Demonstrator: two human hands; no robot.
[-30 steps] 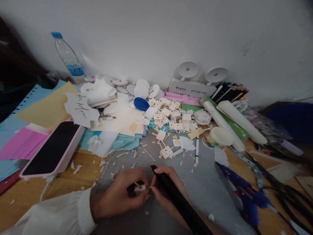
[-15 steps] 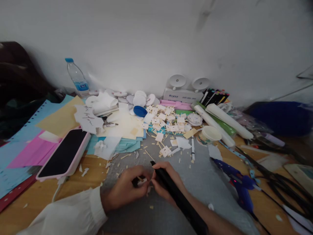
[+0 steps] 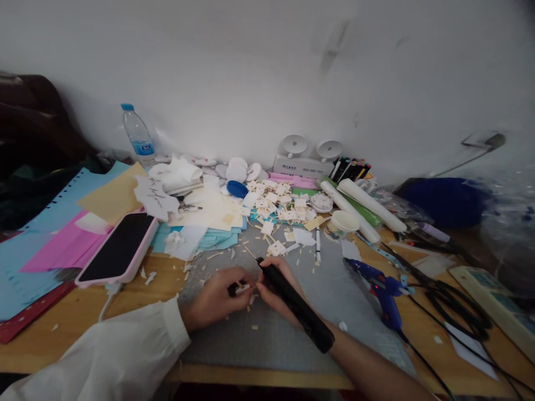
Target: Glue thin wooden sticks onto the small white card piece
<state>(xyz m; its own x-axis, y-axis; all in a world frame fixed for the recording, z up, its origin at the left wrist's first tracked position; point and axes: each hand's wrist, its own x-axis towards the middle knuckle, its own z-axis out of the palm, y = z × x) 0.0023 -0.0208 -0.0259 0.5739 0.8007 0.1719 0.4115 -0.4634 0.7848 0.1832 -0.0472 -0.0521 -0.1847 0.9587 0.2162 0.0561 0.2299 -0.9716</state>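
My left hand (image 3: 221, 296) is closed, its fingertips pinching a small pale piece (image 3: 242, 288) that they partly cover. Close beside it, my right hand (image 3: 280, 287) grips a long, thick black pen-shaped tool (image 3: 298, 312). The tool's upper end points up and left near my left fingertips, and its other end lies over my right forearm. I cannot make out its exact kind. Both hands are over a grey mat (image 3: 292, 348). Beyond them lies a heap of small white card squares with dots, some on little sticks (image 3: 280, 200).
A blue glue gun (image 3: 382, 287) with a cord lies at right. Left are a phone in a pink case (image 3: 119, 248) and coloured paper (image 3: 58, 245). A water bottle (image 3: 137, 133), paper cup (image 3: 341, 223), white rolls (image 3: 371, 205) and markers (image 3: 353, 168) stand or lie further back.
The whole view has shifted, with the table's front edge now showing. Both hands keep their grips, close together, with little change between them.
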